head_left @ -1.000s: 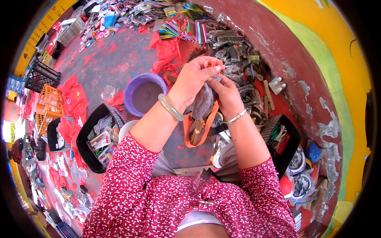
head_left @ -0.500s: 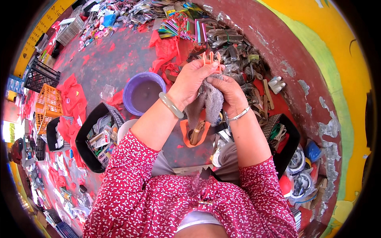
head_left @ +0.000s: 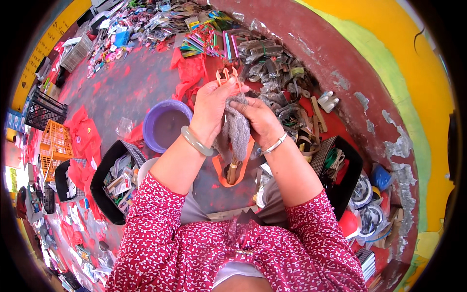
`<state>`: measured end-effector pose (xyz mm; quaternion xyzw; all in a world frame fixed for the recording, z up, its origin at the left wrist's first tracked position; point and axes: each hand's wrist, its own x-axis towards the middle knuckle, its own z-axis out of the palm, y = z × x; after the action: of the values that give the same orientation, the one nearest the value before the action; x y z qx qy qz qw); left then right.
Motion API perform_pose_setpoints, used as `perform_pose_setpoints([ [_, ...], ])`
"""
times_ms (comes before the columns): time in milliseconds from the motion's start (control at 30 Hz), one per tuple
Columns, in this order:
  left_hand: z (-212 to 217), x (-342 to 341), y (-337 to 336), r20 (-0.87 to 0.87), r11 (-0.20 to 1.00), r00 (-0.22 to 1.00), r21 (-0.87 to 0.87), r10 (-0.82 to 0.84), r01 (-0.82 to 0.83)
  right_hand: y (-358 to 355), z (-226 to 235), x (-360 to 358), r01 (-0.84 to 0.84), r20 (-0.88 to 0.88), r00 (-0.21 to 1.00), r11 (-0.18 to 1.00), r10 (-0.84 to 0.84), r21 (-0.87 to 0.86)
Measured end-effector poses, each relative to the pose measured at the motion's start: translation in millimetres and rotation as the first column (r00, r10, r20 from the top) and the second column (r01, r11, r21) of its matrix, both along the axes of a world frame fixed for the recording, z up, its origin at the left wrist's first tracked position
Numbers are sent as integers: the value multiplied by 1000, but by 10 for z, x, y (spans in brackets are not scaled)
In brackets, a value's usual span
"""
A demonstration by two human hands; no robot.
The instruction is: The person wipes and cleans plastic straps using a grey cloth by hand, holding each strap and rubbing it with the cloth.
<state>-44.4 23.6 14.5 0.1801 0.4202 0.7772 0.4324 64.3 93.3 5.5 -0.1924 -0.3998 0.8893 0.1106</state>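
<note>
My left hand (head_left: 210, 104) is closed on an orange plastic buckle (head_left: 226, 75) whose prongs stick up beyond my fingertips. A grey, fuzzy cloth (head_left: 237, 134) hangs from my right hand (head_left: 262, 121), whose fingers pinch it close against the buckle. Below the cloth a loop of orange strap (head_left: 244, 171) dangles, with a brown bundle (head_left: 232, 171) showing inside it. Whether strap and buckle join is hidden by the cloth and my fingers.
A purple bucket (head_left: 154, 142) of murky water stands left of my hands. Black bins (head_left: 100, 177) of small goods flank my knees. Bagged belts (head_left: 272, 65) lie piled along the red wall (head_left: 335, 73). Crates (head_left: 61, 141) and red cloth (head_left: 85, 131) are farther left.
Both hands have shifted a little left, with the buckle, cloth and strap loop between them. The whole view has also turned slightly. My grip on buckle and cloth stays.
</note>
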Motion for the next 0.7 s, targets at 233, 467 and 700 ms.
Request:
perform_pose_setpoints([
  [233,107,-192,-19,-18,995,999,90,-27,29,-115,-43,73,-13,15,1000,999,12,38],
  [467,15,-450,72,-14,992,994,55,112,-111,-271,-95,68,-22,104,995,978,0,206],
  [700,-175,-712,155,35,993,992,-15,119,-119,-334,-143,156,13,102,995,999,-16,32],
])
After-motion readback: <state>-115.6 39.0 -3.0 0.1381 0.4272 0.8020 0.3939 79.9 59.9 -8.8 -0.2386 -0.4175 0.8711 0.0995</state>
